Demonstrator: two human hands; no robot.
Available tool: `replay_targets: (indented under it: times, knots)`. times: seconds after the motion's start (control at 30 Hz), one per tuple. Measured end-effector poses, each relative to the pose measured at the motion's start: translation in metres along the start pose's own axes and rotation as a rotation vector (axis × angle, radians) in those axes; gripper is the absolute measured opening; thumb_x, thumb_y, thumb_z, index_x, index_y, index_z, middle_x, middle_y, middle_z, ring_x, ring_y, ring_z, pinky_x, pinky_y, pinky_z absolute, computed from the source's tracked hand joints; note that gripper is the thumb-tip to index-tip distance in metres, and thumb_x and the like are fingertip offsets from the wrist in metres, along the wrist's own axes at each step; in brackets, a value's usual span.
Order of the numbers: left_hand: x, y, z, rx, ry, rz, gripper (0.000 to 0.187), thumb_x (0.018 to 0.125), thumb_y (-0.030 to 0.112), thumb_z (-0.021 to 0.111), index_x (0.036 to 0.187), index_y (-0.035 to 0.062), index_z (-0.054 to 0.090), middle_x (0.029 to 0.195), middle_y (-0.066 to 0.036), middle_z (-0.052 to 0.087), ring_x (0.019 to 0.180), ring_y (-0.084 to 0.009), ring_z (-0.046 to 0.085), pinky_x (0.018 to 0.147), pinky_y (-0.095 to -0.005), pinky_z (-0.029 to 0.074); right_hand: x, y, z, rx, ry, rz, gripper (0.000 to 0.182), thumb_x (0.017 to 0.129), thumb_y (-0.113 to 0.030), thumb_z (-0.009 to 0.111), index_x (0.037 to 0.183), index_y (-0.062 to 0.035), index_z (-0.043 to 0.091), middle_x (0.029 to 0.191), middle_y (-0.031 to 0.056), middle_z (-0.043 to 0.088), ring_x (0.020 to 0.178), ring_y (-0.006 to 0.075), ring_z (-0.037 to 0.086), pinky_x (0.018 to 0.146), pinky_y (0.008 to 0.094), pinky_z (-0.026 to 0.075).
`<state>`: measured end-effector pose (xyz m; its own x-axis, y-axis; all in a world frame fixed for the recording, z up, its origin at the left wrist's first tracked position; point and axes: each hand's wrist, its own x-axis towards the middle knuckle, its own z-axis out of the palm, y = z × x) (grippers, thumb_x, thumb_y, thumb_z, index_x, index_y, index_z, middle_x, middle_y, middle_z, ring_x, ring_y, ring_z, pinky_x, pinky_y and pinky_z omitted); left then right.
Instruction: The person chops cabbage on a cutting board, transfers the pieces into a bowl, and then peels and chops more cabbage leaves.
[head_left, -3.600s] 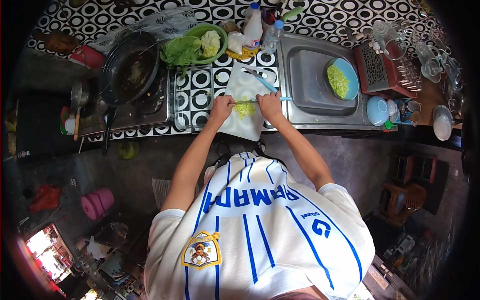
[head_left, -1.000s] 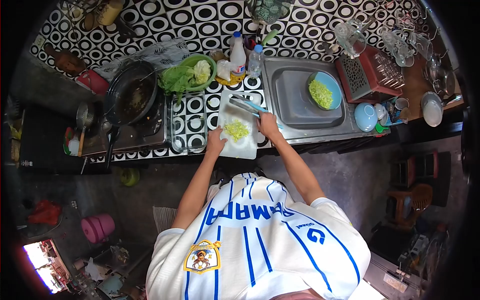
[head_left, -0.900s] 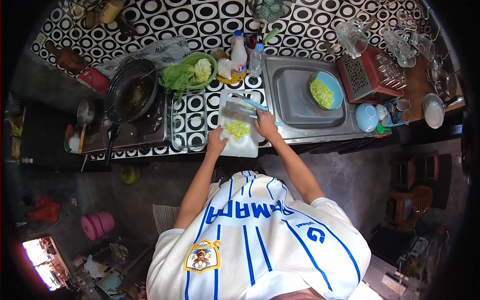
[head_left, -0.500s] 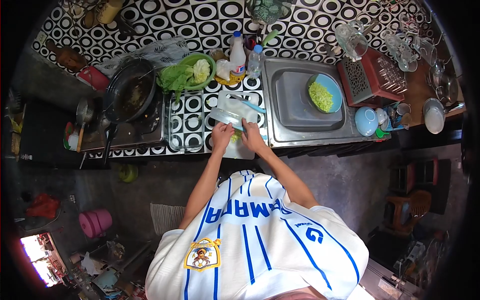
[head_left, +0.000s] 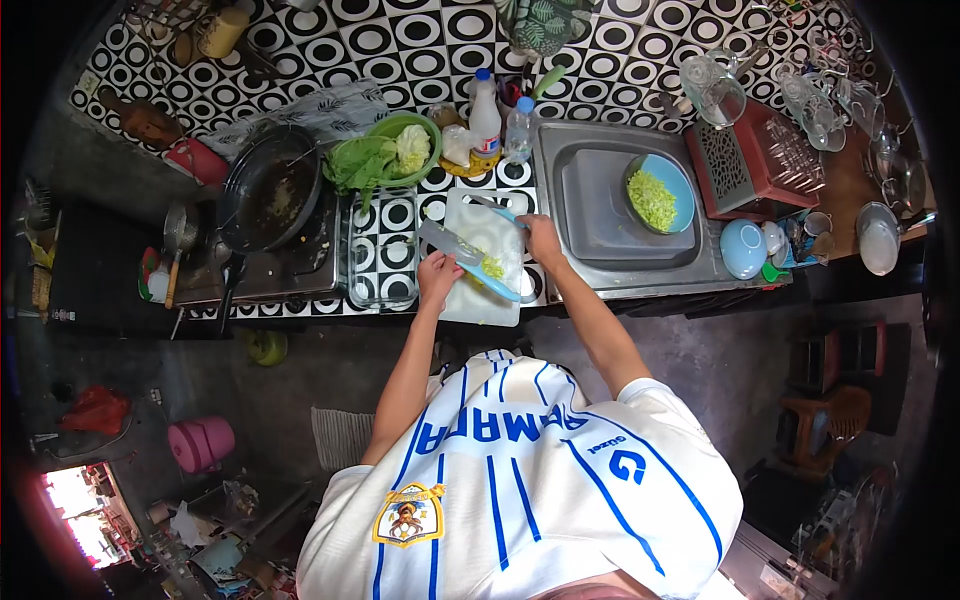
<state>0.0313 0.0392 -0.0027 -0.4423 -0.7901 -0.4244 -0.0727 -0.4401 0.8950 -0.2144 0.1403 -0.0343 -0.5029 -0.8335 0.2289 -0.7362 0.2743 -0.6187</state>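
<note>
A wide-bladed knife (head_left: 452, 243) with a blue handle lies across the white cutting board (head_left: 500, 309), its blade toward the upper left. My left hand (head_left: 438, 277) is closed at the lower edge of the blade. Up at the board's right side, my right hand (head_left: 541, 240) is closed around the end of a second blue-handled tool (head_left: 497, 209), whose far part rests at the top of the board. Chopped green pieces (head_left: 492, 267) lie on the board beside the wide knife.
In the sink (head_left: 600, 262) sits a blue bowl (head_left: 681, 185) of chopped greens. A green basket (head_left: 428, 160) with cabbage, a glass tray (head_left: 383, 297) and a black wok (head_left: 262, 200) are to the left. Bottles (head_left: 486, 122) stand behind the board.
My right hand has left the wide knife's handle and moved up and right to the second tool. My left hand remains by the blade, and the chopped pieces show more.
</note>
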Motion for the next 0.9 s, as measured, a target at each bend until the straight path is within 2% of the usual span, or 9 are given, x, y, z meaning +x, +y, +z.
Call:
replay_targets:
  times: [0.17,0.27,0.33,0.43,0.53,0.77,0.9]
  knots:
    - [-0.003,0.002,-0.002,-0.04,0.012,-0.026,0.02,0.097,0.011,0.061,0.108,-0.0058,0.06,0.098,-0.011,0.067,0.082,-0.0149,0.065,0.073,-0.0282,0.06,0.016,-0.013,0.002,-0.04,-0.064,0.061,0.031,0.079,0.004,0.059,0.106,-0.0033,0.073,0.103,0.0235,0.07,0.099,0.0407,0.065,0.092,0.047,0.05]
    - [-0.006,0.007,-0.005,-0.064,-0.006,-0.034,0.029,0.096,0.009,0.063,0.117,-0.0092,0.056,0.102,-0.013,0.067,0.085,-0.017,0.066,0.076,-0.0298,0.061,0.037,-0.015,0.004,-0.105,-0.143,0.1,0.03,0.08,0.001,0.059,0.105,-0.0073,0.074,0.101,0.0249,0.069,0.093,0.0428,0.066,0.087,0.0481,0.052]
    - [-0.001,0.0,-0.012,-0.071,-0.024,-0.022,0.027,0.096,0.01,0.062,0.116,-0.0079,0.058,0.1,-0.012,0.067,0.084,-0.016,0.066,0.075,-0.0291,0.061,0.043,-0.023,-0.006,-0.132,-0.15,0.076,0.029,0.08,-0.002,0.059,0.103,-0.0109,0.074,0.098,0.0249,0.069,0.091,0.0429,0.066,0.083,0.0488,0.053]
    - [0.007,-0.004,-0.019,-0.044,-0.028,-0.011,0.025,0.096,0.009,0.062,0.115,-0.0075,0.059,0.099,-0.012,0.067,0.083,-0.016,0.066,0.074,-0.0293,0.061,0.041,-0.029,-0.025,-0.228,-0.181,0.101,0.029,0.081,-0.002,0.059,0.104,-0.0106,0.074,0.097,0.0239,0.069,0.091,0.0418,0.066,0.082,0.0491,0.053]
    - [0.011,-0.003,-0.021,-0.061,-0.027,-0.011,0.026,0.096,0.01,0.062,0.115,-0.0077,0.058,0.099,-0.012,0.067,0.085,-0.0165,0.066,0.077,-0.0298,0.061,0.016,-0.03,-0.042,-0.243,0.012,0.153,0.029,0.08,-0.004,0.058,0.101,-0.0116,0.076,0.094,0.0215,0.071,0.09,0.0395,0.069,0.082,0.0479,0.054]
    - [0.003,0.004,-0.017,-0.031,-0.076,-0.007,0.029,0.097,0.011,0.062,0.119,-0.0073,0.059,0.098,-0.01,0.067,0.086,-0.0156,0.066,0.078,-0.0293,0.061,-0.025,-0.036,-0.03,-0.185,0.094,0.446,0.021,0.078,-0.009,0.067,0.097,-0.0103,0.077,0.092,0.0199,0.072,0.089,0.0397,0.068,0.081,0.0475,0.054]
    - [0.008,0.002,-0.022,0.013,-0.121,-0.003,0.028,0.098,0.009,0.059,0.119,-0.0086,0.058,0.101,-0.011,0.067,0.083,-0.0152,0.065,0.076,-0.0299,0.061,-0.042,-0.051,-0.029,-0.118,0.183,0.476,0.025,0.075,-0.009,0.072,0.1,-0.0073,0.076,0.093,0.0205,0.072,0.089,0.0389,0.069,0.081,0.0467,0.055]
